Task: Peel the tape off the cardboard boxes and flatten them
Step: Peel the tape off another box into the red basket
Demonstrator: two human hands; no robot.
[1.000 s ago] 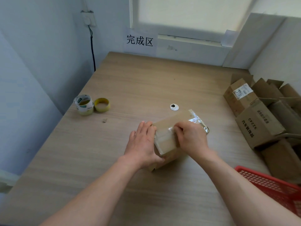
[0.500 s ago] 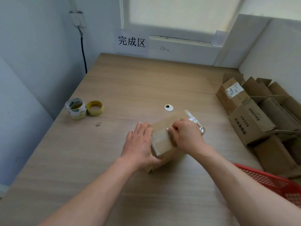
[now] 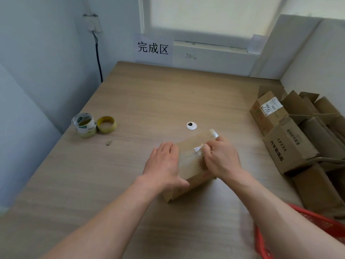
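Cardboard box (image 3: 189, 163) pinned on the surface (image 3: 149, 101), tape (image 3: 198, 148) being pinched

I am looking down at the box, which is lying closed near the middle of the wooden surface, turned at an angle so that one corner is pointing toward me. My left hand (image 3: 162, 165) is lying flat against its left side, fingers straight and close together, with the thumb running along the near edge. My right hand (image 3: 220, 157) is sitting on the right half of the top with the fingers curled in, and its fingertips are pinching a crumpled bit of clear tape that is standing up off the lid. More clear tape is glinting at the far corner of the box.

A small white disc (image 3: 191, 126) with a dark centre is lying on the surface just beyond the box. Well off to the left, near the edge, two tape rolls are sitting side by side and touching: a white printed one (image 3: 85, 125) and a yellow one (image 3: 106, 124). Along the right wall other cardboard boxes (image 3: 291, 146) are leaning in a heap, some with flaps open, one carrying a white label. A red plastic basket (image 3: 317, 227) is poking in at the lower right. A paper sign (image 3: 153, 48) with black characters is hanging on the back wall under the window, and a black cable (image 3: 99, 60) is running down the left wall.
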